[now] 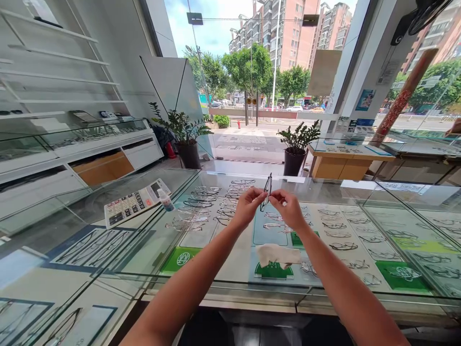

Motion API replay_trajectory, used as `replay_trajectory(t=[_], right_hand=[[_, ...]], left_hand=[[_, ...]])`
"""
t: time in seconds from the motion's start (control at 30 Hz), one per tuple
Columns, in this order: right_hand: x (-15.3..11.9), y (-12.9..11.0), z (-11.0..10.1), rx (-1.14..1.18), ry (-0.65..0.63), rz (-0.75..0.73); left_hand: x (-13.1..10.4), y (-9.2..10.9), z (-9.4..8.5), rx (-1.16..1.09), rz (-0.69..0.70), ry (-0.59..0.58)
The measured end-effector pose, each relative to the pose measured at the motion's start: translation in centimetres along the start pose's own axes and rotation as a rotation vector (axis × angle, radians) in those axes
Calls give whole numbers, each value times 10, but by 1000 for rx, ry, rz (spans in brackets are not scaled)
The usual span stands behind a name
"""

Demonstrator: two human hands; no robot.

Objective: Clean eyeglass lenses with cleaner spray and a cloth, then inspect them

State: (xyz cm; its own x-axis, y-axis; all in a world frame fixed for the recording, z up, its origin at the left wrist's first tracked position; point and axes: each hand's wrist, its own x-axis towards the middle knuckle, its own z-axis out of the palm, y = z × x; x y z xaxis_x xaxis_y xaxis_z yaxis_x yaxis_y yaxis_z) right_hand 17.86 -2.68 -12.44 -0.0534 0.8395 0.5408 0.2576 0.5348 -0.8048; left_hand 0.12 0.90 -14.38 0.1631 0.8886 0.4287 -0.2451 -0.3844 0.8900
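Note:
A dark-framed pair of glasses (267, 191) is held upright above the glass counter (223, 284), pinched between both hands. My left hand (249, 205) has its fingers closed on one side of the frame, and my right hand (287, 206) grips the other side near the middle. Below them, a crumpled pale cloth (277, 255) lies on the counter top. Rows of glasses (197, 203) show to the left of my left hand, and more glasses (338, 235) appear to the right, in the display.
At the left, a small white bottle (165, 200) stands beside a printed chart (135, 203) on the glass. Green cards (402, 276) show in the display. Two potted plants (189, 154) stand beyond the counter near the glass front. A wooden-sided case (336, 166) is at the back right.

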Motion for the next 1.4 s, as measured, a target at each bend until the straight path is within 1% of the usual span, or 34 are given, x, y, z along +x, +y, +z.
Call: replay_trajectory(t=[0.2, 0.37, 0.47, 0.53, 0.6, 0.73, 0.83, 0.9, 1.0, 1.13, 1.2, 1.3, 1.4], right_hand=[[0, -1, -1, -15, 18, 27], [3, 2, -4, -56, 41, 18], [3, 3, -9, -87, 76, 53], [2, 3, -14, -146, 120, 80], [2, 1, -19, -239, 196, 62], [3, -2, -25, -378, 357, -56], [4, -4, -27, -417, 405, -141], [3, -5, -26, -428, 405, -183], [0, -6, -20, -391, 349, -191], [-4, -3, -8, -228, 212, -87], [-5, -1, -3, -185, 175, -54], [-5, 2, 1, -198, 188, -51], [-5, 5, 2, -212, 192, -46]], left_hand=[[-3, 7, 3, -63, -108, -58], [1, 3, 0, -37, -95, -46], [4, -1, -5, -13, -103, -21], [5, -1, -7, 15, -100, -11], [5, 0, -9, 53, -94, -5], [5, 2, -9, 125, -64, 7], [5, 1, -8, 180, -42, -1], [5, 0, -7, 172, -49, -10], [4, 0, -6, 103, -76, -21], [-1, 2, -1, 55, -96, -51], [-3, 3, 1, 61, -103, -86], [-7, 6, 5, 84, -113, -145], [-8, 8, 7, 76, -125, -171]])
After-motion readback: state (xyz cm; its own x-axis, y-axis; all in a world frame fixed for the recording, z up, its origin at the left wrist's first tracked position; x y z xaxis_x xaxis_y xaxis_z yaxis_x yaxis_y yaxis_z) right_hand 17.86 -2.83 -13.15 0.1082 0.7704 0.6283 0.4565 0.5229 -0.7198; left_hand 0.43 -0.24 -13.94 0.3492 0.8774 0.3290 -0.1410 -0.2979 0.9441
